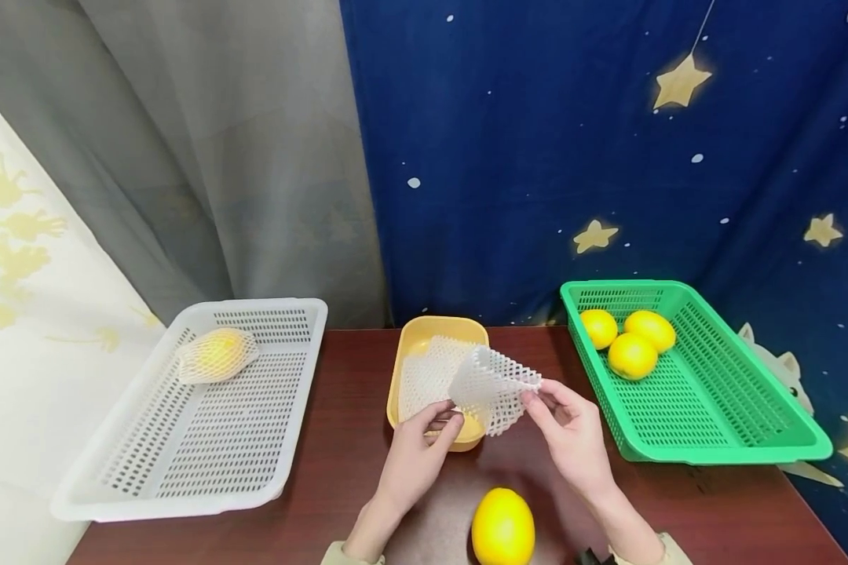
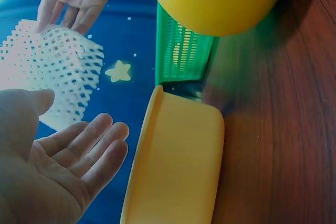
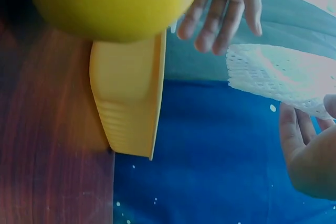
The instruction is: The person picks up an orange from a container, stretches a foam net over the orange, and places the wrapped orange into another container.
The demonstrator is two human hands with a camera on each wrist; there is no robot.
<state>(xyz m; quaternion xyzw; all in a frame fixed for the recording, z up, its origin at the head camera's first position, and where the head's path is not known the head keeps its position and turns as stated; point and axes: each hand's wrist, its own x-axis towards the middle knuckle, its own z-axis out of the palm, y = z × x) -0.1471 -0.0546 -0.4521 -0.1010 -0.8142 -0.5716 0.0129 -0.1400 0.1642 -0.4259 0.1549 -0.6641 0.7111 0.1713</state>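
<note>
A white foam fruit net [image 1: 498,380] hangs above the yellow tub [image 1: 393,384], pinched at its right corner between the thumb and fingers of my right hand [image 1: 568,428]. My left hand [image 1: 417,455] is at the net's lower left, fingers loosely bent. In the left wrist view that left hand [image 2: 68,166] shows a turned-up palm and spread fingers, with nothing gripped. More foam nets [image 1: 424,380] lie in the tub. One smooth yellow fruit [image 1: 503,527] sits on the table between my forearms, close to both wrist cameras.
At left, a white basket [image 1: 300,408] holds a yellow fruit in a foam net [image 1: 219,355]. The green basket [image 1: 721,453] at right holds three bare yellow fruits [image 1: 632,355]. Curtains [image 1: 480,157] hang behind the dark wooden table [image 1: 353,408].
</note>
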